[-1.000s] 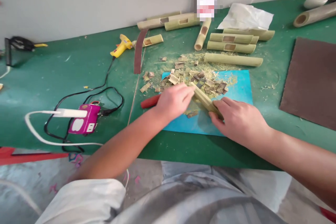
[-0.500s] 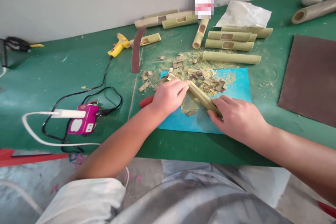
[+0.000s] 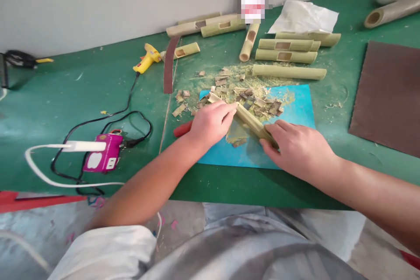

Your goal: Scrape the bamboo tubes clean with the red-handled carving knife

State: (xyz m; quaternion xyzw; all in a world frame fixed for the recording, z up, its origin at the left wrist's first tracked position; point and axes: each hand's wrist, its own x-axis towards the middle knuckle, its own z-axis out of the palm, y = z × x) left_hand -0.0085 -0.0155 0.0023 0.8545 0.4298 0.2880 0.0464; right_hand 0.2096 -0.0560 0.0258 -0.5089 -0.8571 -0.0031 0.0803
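Note:
A pale green bamboo tube (image 3: 251,119) lies slantwise over a blue sheet (image 3: 210,158). Its near end is gripped by my right hand (image 3: 297,142), with the thumb and fingers wrapped round it. My left hand (image 3: 213,122) is closed at the tube's far end, fingers bent over the top; a pale end pokes out beyond the knuckles. From under the left wrist shows a red handle (image 3: 182,129); whether the hand touches it I cannot tell. Bamboo chips (image 3: 259,101) and shavings are heaped just past the tube.
Several cut bamboo tubes (image 3: 288,71) lie at the back, some with square openings. A yellow glue gun (image 3: 147,58), a brown abrasive-looking strip (image 3: 169,68) and a purple power adapter (image 3: 104,153) with cords are to the left. At right lies a dark brown sheet (image 3: 387,96).
The view has shifted slightly. Both hands keep the same hold on the bamboo tube, with no clear movement of it.

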